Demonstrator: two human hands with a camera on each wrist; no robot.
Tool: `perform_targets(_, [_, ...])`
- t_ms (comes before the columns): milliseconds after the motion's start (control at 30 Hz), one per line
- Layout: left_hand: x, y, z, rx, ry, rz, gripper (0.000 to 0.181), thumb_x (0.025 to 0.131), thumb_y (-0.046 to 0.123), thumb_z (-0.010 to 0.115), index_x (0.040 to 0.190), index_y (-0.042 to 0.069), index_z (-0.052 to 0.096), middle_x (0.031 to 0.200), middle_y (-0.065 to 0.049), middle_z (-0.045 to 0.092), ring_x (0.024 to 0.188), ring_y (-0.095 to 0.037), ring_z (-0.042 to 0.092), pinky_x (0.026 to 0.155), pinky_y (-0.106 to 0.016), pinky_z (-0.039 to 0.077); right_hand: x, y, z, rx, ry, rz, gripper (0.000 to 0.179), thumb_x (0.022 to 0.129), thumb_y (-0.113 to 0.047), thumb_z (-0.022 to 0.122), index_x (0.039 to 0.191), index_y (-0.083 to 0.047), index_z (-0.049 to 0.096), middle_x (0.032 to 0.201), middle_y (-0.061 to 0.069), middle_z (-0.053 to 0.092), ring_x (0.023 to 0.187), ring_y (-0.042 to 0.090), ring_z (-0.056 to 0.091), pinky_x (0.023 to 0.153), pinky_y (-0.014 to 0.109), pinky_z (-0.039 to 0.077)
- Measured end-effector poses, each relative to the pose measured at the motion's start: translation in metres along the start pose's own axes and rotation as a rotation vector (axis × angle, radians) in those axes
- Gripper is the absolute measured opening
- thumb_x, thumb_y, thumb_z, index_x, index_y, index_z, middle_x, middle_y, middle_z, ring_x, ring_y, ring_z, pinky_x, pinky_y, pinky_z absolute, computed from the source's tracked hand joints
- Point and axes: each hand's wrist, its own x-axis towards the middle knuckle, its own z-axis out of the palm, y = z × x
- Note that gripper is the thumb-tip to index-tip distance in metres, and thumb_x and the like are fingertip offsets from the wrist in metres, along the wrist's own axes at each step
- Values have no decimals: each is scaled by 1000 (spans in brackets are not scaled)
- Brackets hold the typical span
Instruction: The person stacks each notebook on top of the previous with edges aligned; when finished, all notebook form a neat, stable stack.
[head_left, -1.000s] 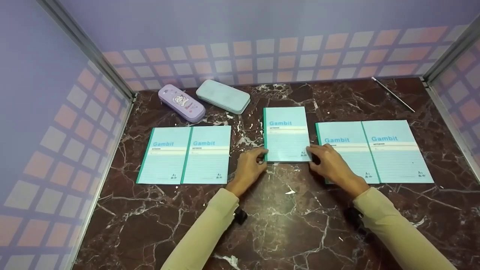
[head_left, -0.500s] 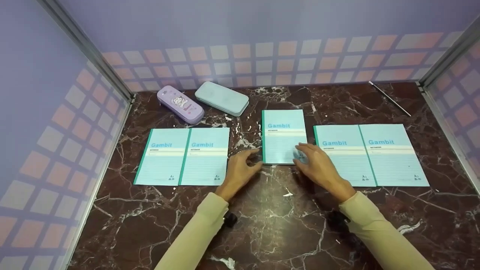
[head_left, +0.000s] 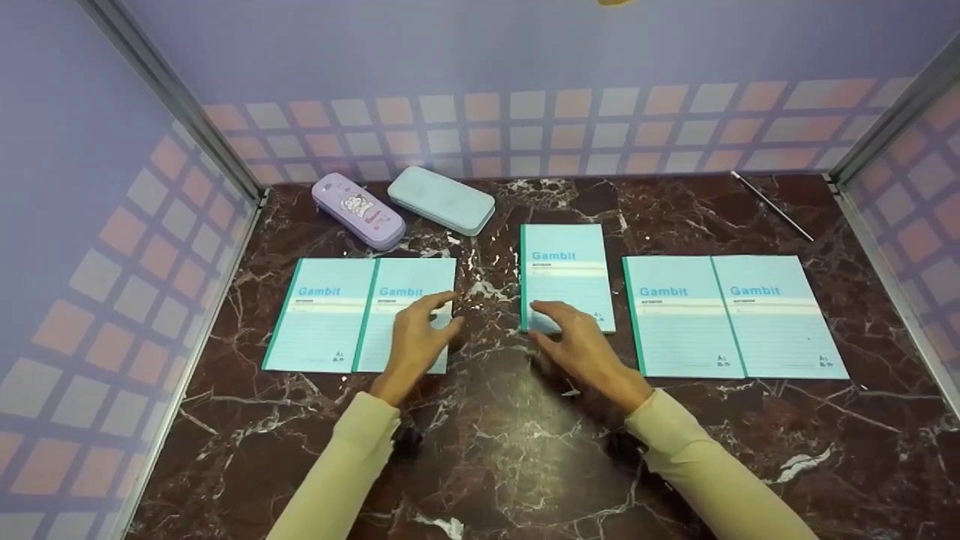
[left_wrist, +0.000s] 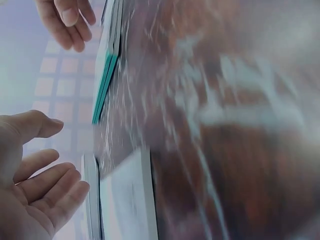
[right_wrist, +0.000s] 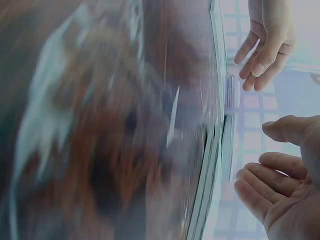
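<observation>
In the head view, a light blue notebook (head_left: 566, 281) marked Gambit, with a green spine, lies on the dark marbled table (head_left: 510, 450). My right hand (head_left: 577, 345) hovers over its lower part, fingers bent loosely with nothing between them. To the left, my left hand (head_left: 421, 337) is above the right one of two side-by-side notebooks (head_left: 322, 322), thumb and fingers spread apart and holding nothing. Both wrist views show the hands raised over the tabletop, and stacked notebook edges (left_wrist: 107, 75) show in the left wrist view.
Two more notebooks (head_left: 682, 322) lie side by side at the right. Behind are a purple pencil case (head_left: 360, 211) and a pale blue pencil case (head_left: 441, 199). A thin pencil-like stick (head_left: 772, 206) lies at the back right. Patterned walls (head_left: 480, 127) enclose the table.
My hands have left the middle notebook's lower edges. Both have shifted left, the left hand now over the left pair of notebooks. The notebook stays in place on the table.
</observation>
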Motion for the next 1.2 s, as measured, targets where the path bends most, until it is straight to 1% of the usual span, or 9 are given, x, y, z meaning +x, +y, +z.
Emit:
perform_targets(167, [-5,-14,-22,7,58,30,38,86,-1,84,122,-7,75,122,-24,74,114,-42,70,93,-48,61,7,-10,18,47,-31,0,46,96,-3,78,138,10,63,132,26,68,119,43,67,105,53,54])
perform_targets(300, [-10,-25,-36,38,68,4,38,87,-1,85,123,-7,74,123,-24,73,117,-42,69,95,-49,61,12,-17,31,112,-78,44,49,97,-6,77,142,9,60,132,26,68,115,40,70,103,48,56])
perform_targets(433, [-14,-37,-48,77,73,-22,40,87,1,87,124,-7,74,125,-24,72,118,-43,68,95,-51,60,15,-24,41,184,-138,121,52,100,-10,75,146,6,57,131,25,67,90,35,74,95,42,61])
perform_targets(533, [-17,-47,-55,102,85,-47,41,87,3,88,125,-7,74,127,-25,72,119,-44,68,96,-53,59,18,-28,49,189,-157,146,53,101,-13,75,147,4,57,135,25,66,95,35,74,98,43,59])
perform_targets(667, [-20,-58,-62,124,91,-84,44,86,2,88,126,-10,72,130,-28,69,124,-46,65,103,-55,55,21,-31,58,189,-172,164,54,100,-15,75,148,3,57,137,24,65,113,34,70,102,42,57])
perform_targets(767, [-22,-64,-66,137,78,-98,46,86,1,87,128,-12,71,132,-29,67,126,-48,62,109,-56,50,24,-32,66,243,-180,177,54,100,-12,76,148,4,57,131,23,68,107,31,71,97,39,60])
perform_targets(833, [-24,-68,-67,146,70,-106,46,86,0,87,128,-13,70,133,-30,67,126,-49,62,110,-57,48,26,-32,70,275,-176,183,53,99,-11,76,146,5,58,127,22,70,108,31,71,97,38,59])
perform_targets(1033, [-27,-70,-70,179,45,-150,46,85,-1,87,126,-13,71,134,-30,66,126,-50,62,110,-59,48,30,-37,79,326,-188,233,50,99,-10,76,145,3,60,130,21,69,115,33,70,101,37,58])
perform_targets(1200, [-28,-70,-71,206,52,-158,41,84,1,88,121,-11,74,133,-29,67,120,-51,64,106,-60,50,33,-41,83,344,-203,254,49,99,-9,75,145,2,60,133,20,68,118,32,69,102,35,57])
